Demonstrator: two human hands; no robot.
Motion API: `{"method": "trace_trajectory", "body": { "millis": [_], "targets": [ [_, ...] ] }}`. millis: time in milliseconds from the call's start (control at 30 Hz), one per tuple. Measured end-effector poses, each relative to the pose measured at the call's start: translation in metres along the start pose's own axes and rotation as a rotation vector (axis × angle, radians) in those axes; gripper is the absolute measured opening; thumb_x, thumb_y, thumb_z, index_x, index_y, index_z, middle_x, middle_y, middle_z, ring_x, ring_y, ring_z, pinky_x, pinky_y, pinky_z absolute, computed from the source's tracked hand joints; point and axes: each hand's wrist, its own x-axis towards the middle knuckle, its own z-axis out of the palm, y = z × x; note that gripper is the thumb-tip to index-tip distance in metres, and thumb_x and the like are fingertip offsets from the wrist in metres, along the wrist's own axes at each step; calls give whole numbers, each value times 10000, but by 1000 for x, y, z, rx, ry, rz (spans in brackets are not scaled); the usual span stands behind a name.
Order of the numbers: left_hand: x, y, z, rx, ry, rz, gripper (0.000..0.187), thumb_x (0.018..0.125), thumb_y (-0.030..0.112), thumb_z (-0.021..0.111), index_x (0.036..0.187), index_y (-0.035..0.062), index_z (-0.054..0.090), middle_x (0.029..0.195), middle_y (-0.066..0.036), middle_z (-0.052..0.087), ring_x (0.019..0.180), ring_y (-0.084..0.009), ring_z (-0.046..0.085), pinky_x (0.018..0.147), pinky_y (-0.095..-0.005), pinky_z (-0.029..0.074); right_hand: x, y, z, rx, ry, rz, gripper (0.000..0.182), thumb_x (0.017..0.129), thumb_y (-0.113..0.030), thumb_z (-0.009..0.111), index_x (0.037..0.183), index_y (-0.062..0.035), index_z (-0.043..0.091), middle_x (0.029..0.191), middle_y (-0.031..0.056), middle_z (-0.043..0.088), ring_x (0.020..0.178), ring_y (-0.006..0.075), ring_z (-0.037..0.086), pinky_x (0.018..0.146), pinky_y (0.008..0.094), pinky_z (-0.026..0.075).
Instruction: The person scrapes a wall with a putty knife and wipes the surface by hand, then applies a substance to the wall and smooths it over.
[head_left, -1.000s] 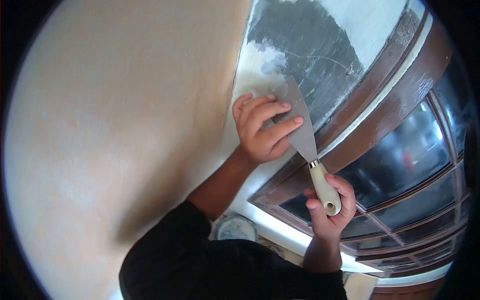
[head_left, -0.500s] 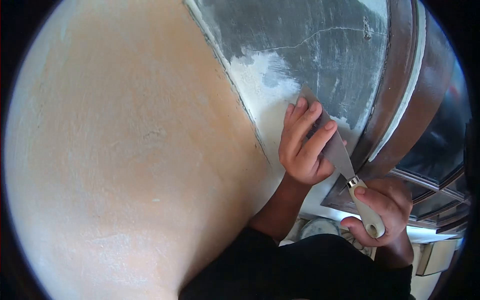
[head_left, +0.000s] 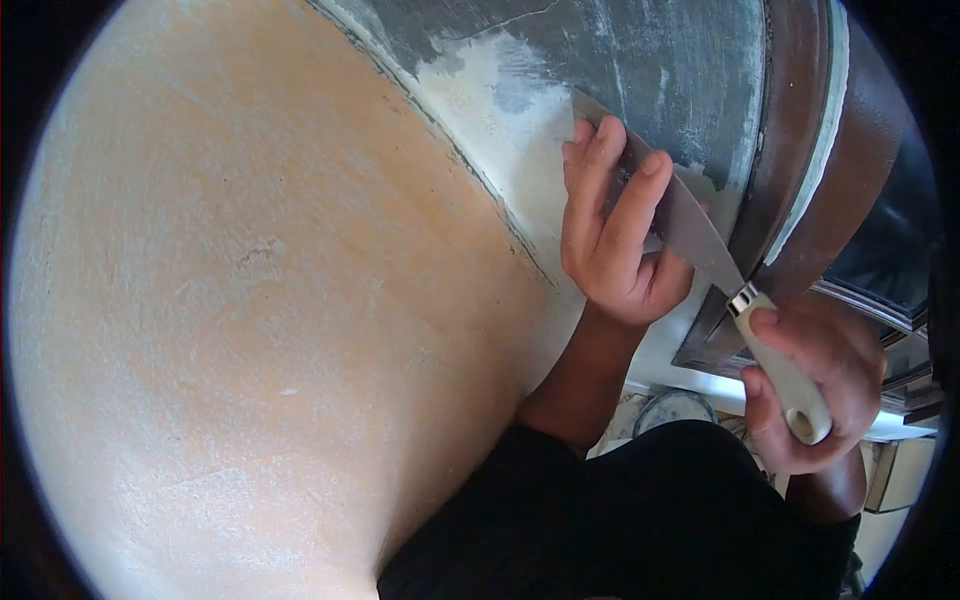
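A putty knife (head_left: 692, 222) with a wide, tapering metal blade and a pale handle slants across the view, its broad end up at the wall. My right hand (head_left: 830, 385) is wrapped around the handle, the thumb lying along it near the metal collar. Farther up, my left hand (head_left: 622, 225) holds the blade, with long fingers across its near face and a fingertip showing past its far edge. Behind the blade is the grey wall section (head_left: 680, 80), where a patch of white filler (head_left: 490, 95) borders the painted wall.
An orange-beige wall (head_left: 250, 300) fills the left side, with a rough seam (head_left: 440, 135) along its edge. At right stands a brown wooden frame (head_left: 790, 130) with dark glass panes (head_left: 880, 260). Below, a round container (head_left: 675, 408) shows beyond my dark clothing.
The view has shifted, so the wall patch sits higher. Both hands and the putty knife appear higher too, with the right hand farther right; both grips look the same.
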Motion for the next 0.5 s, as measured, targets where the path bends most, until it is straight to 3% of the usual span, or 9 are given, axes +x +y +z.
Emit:
{"method": "trace_trajectory", "body": {
  "millis": [233,367,400,433,500],
  "targets": [
    [1,-4,-2,-20,-17,22,486,741,115,756,1211,25,671,1366,-301,531,1280,-503,495,1098,-582,297,8,-11,0,-70,-37,-6,334,743,-45,672,1059,64,659,752,133,687,576,184,673,512,291,548],
    [1,-8,-2,20,14,18,501,727,97,749,1216,26,671,1360,-304,535,1275,-503,501,1100,-591,286,2,6,3,63,5,6,334,775,-81,693,1085,40,664,741,124,688,565,179,668,499,291,544],
    [3,-7,-9,77,-92,83,532,825,74,725,1314,-62,565,1436,-321,448,1342,-405,462,1113,-446,341,0,-1,1,43,-19,37,343,740,-64,687,1067,38,661,772,137,674,613,203,649,562,309,525],
    [3,-6,-9,76,-92,89,532,825,74,725,1314,-62,565,1436,-321,448,1342,-405,462,1113,-446,341,0,-8,1,21,-44,63,354,705,-48,680,1048,37,658,803,149,661,662,226,630,626,327,506],
    [4,-4,-6,-21,-36,41,515,730,103,755,1233,32,666,1370,-304,528,1312,-480,476,1126,-593,234,7,-19,3,14,-24,73,339,705,-48,678,1030,45,660,791,150,658,655,228,630,622,325,502]
  ]
}}
